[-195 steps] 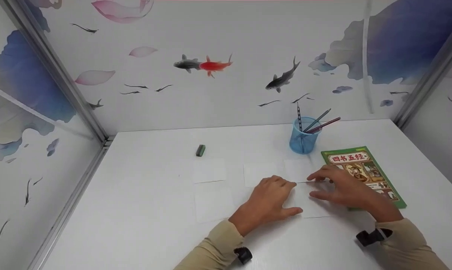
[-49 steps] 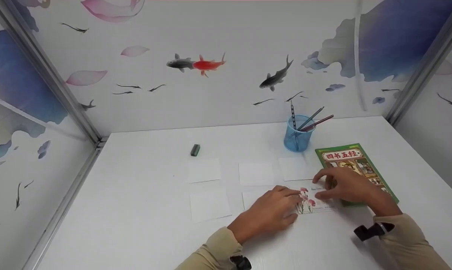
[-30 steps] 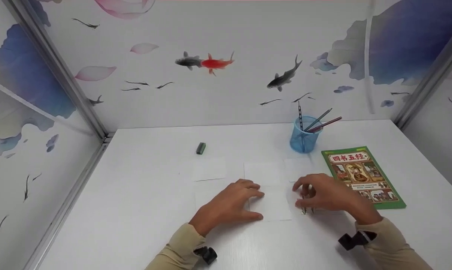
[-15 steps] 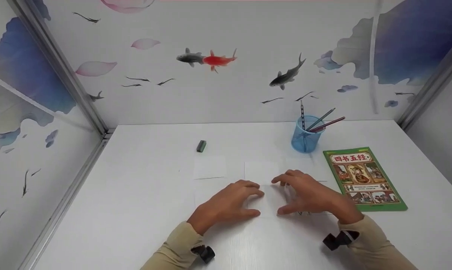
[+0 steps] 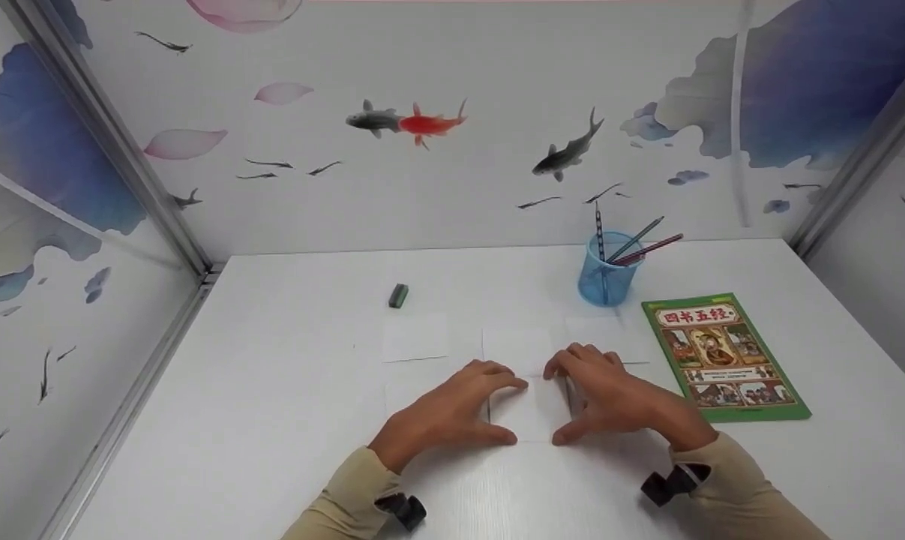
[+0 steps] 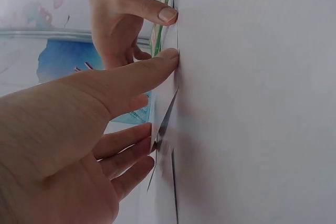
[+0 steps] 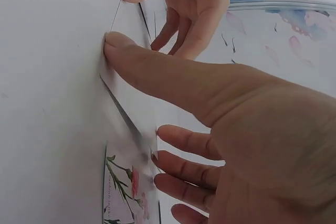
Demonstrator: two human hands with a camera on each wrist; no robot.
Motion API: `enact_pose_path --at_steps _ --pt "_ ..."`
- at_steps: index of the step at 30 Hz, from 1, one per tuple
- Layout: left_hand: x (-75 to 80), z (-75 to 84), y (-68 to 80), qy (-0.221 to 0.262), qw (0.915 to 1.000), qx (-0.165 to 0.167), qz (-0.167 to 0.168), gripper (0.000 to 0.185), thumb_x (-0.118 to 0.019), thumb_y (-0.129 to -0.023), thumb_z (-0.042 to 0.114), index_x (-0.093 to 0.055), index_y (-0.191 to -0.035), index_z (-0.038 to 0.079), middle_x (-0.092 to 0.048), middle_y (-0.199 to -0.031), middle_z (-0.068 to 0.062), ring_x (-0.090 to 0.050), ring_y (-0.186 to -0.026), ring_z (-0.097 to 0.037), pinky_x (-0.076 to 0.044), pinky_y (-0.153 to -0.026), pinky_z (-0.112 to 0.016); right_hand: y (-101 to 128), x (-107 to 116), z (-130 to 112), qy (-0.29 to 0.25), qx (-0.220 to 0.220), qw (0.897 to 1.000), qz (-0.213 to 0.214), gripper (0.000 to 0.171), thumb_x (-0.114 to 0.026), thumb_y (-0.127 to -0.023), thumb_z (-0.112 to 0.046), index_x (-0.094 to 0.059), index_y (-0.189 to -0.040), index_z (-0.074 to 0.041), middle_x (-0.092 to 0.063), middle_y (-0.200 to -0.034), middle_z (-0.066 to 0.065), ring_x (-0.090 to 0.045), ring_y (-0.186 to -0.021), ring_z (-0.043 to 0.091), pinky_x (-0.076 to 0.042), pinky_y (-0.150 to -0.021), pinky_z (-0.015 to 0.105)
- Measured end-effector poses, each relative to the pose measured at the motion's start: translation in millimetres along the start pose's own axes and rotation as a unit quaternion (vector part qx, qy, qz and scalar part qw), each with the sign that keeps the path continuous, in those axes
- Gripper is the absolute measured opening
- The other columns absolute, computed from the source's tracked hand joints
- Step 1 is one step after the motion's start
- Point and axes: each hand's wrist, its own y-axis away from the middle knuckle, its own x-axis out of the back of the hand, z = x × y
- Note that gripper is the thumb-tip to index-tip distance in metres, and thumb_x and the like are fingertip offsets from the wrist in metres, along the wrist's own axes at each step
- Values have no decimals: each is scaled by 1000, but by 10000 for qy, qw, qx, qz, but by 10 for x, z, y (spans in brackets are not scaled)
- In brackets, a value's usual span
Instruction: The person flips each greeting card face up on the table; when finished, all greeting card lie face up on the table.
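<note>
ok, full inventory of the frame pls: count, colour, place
Blank cards: five visible, white, two rows mid-table
Flower-printed card: one, white with pink and green, near row's right end
Eraser-like block: one, dark green, behind the left cards
Pencil cup: one, blue, back right
Pencils: three visible, spotted, grey-blue, dark red, in cup
Book: one, green-bordered, right
Table: one, white, under everything
Wall panels: three, white with fish and lotus-like prints, back and sides
Left hand, right hand: bare, flanking the near-middle card
Sleeves: two, beige, forearms
Wrist cameras: two, black, wrists
</note>
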Motion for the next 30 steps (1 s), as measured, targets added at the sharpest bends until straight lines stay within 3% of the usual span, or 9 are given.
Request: enact_pose_path --at_steps 4,8,11,14,18,21,24,26,30 --pt "16 9 -7 -90 9992 -224 329 58 -89 -93 35 -68 -145 24 -60 -148 2 -51 -142 -18 -48 -121 -36 0 26 -11 -180 215 9993 227 67 -97 -80 -44 -62 -129 -16 -55 -122 3 -53 -114 21 -46 -98 44" --pt "27 43 -15 -23 9970 -238 741 47 -86 -95 40 -74 -139 26 -59 -147 1 -50 -136 -16 -50 -115 -34 -15 65 -19 -941 223 9949 285 44 -86 -95 -30 -61 -127 -15 -59 -123 5 -60 -102 17 -55 -86 29" --pt "29 77 -20 323 9939 -148 1044 52 -83 -95 51 -74 -140 26 -56 -144 -3 -50 -127 -17 -53 -105 -33 -22 90 -45 -1715 338 9831 545 35 -78 -102 -23 -63 -132 -14 -65 -128 9 -66 -90 17 -56 -82 23" --pt "25 120 -29 1125 9874 -91 1107 63 -78 -97 57 -67 -149 24 -58 -139 -6 -59 -116 -14 -57 -96 -27 0 108 -113 -2425 526 9626 1087 38 -73 -105 -23 -63 -141 -18 -66 -128 11 -70 -86 19 -58 -81 22" --pt "0 197 -53 2532 9625 -37 969 68 -68 -104 56 -49 -162 24 -63 -143 -5 -72 -112 -13 -62 -94 -25 38 108 -228 -2789 817 9435 1590 42 -71 -107 -27 -61 -148 -23 -71 -128 6 -76 -104 18 -61 -93 24" --pt "-47 227 -76 3418 9346 -100 978 60 -62 -110 44 -43 -163 22 -59 -152 -5 -74 -120 -19 -64 -99 -35 33 86 -279 -2520 1111 9477 1613 40 -70 -108 -25 -61 -147 -24 -74 -129 -2 -74 -117 16 -60 -103 31" --pt "-104 200 -100 4072 9071 -207 1042 53 -57 -113 20 -42 -163 17 -59 -152 -10 -74 -123 -28 -65 -99 -45 21 61 -286 -2021 1277 9550 1753 40 -72 -105 -15 -64 -144 -22 -71 -134 -7 -68 -124 16 -58 -108 40" --pt "-129 171 -109 4261 8981 -197 1072 53 -55 -110 8 -44 -162 14 -62 -146 -13 -74 -123 -26 -65 -97 -49 15 50 -269 -1726 1209 9584 1924 45 -75 -102 -7 -65 -142 -23 -68 -141 -8 -62 -133 17 -54 -113 47" --pt "-135 130 -120 4395 8924 -86 1020 57 -54 -106 3 -45 -161 13 -69 -138 -11 -77 -113 -22 -65 -95 -52 -13 38 -208 -1398 969 9608 2191 51 -80 -96 -4 -67 -141 -23 -66 -146 -5 -58 -140 20 -51 -114 51"
